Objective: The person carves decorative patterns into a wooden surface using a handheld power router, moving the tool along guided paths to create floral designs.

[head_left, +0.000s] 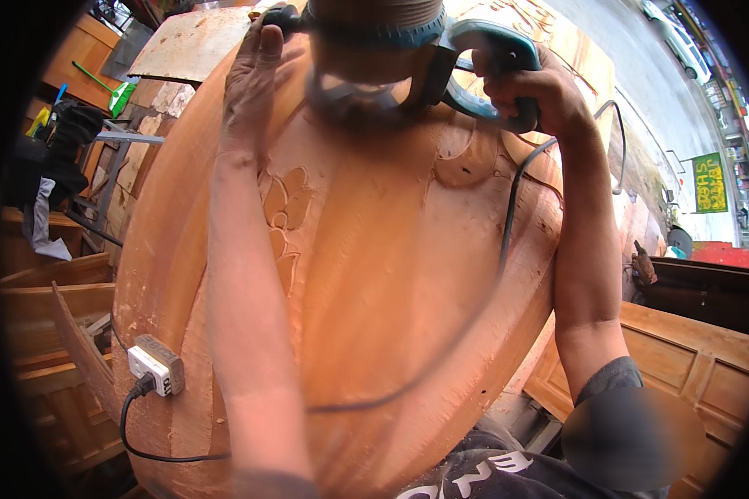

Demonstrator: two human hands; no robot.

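Note:
A teal and black power tool (374,29), apparently a router, stands at the top over a carved wooden panel (349,291) with flower outlines; its base is blurred. My right hand (541,96) is closed around the tool's looped handle (491,37). My left hand (254,87) is at the black side knob (279,18), its fingers bent round it and partly smeared. A power cord (508,241) crosses the panel beneath my right forearm. A white socket strip (150,370) on a wood block holds a plug at the panel's lower left.
Wooden drawers and panels (46,324) lie left, with a metal frame (125,141), dark cloth (62,158) and a green broom (121,98). A panelled wooden door (666,366) lies at lower right. Beyond are a road with a white car (678,41) and a signboard (707,183).

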